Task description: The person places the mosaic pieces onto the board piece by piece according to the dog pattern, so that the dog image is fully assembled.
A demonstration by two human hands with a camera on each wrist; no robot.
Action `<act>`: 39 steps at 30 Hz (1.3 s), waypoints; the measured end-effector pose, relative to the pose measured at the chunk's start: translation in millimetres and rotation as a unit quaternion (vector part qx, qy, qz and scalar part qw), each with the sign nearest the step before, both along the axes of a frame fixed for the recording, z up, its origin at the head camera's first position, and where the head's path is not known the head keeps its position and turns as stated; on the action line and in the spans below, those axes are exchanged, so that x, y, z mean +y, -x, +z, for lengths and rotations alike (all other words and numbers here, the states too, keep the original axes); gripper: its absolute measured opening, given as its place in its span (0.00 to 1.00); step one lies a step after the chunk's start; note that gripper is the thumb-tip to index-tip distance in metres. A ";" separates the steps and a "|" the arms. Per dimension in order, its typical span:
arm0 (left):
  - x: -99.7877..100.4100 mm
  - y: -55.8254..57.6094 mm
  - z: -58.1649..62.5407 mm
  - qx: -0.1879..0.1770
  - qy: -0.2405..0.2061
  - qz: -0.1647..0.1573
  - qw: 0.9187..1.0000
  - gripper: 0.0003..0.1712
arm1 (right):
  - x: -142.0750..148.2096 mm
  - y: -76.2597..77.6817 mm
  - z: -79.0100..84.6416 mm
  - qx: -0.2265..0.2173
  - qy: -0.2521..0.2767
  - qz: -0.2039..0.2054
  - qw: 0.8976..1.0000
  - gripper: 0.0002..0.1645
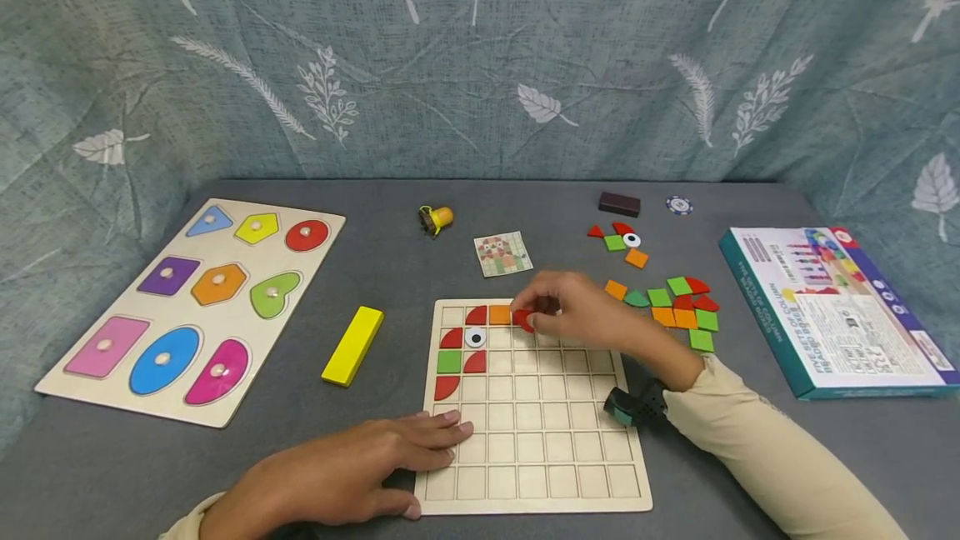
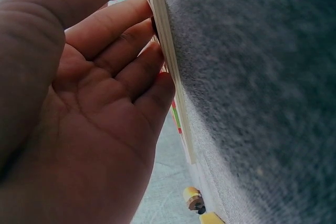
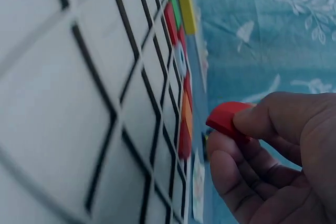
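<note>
Between thumb and fingertips, my right hand (image 1: 573, 307) pinches a red quarter-circle tile (image 3: 227, 118), held just off the board in the right wrist view. A wooden grid board (image 1: 540, 423) lies flat in front of me. Along its top row are a red tile (image 1: 477, 315) and an orange square tile (image 1: 500, 315), with another red tile (image 3: 185, 144) beside the orange one. Below sit an eye tile (image 1: 476, 337), a green square (image 1: 449, 362) and several red quarter-circles. My left hand (image 1: 360, 465) rests on the board's lower left edge, fingers extended.
Loose tiles (image 1: 660, 298) lie right of the board, with a smaller group (image 1: 615, 243) behind. A pattern card (image 1: 502, 254) is beyond the board. Left are a yellow block (image 1: 352, 346) and a shape puzzle (image 1: 172, 273); a boxed game (image 1: 840, 315) is at right.
</note>
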State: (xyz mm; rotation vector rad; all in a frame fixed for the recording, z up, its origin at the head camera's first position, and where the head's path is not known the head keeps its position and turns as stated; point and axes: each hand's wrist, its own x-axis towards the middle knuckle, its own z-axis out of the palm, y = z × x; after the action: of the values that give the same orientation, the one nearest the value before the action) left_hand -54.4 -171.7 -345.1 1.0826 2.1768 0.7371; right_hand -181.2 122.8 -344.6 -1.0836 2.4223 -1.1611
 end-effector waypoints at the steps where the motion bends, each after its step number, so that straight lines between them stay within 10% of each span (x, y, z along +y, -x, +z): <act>1: 0.0 0.0 0.1 0.000 0.000 0.000 1.000 0.33 | -2.9 -1.5 -0.9 -0.001 0.000 0.010 1.000 0.12; 39: -1.1 -1.6 -2.3 0.028 -0.018 -0.014 0.999 0.32 | -55.3 -24.8 -3.3 -0.054 -0.087 0.143 0.984 0.11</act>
State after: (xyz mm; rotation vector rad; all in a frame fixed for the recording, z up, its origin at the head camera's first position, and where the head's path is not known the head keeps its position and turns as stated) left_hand -52.8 -172.8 -347.4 1.1615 2.1986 0.7437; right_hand -156.5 67.5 -347.9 -1.2286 2.1524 -0.8744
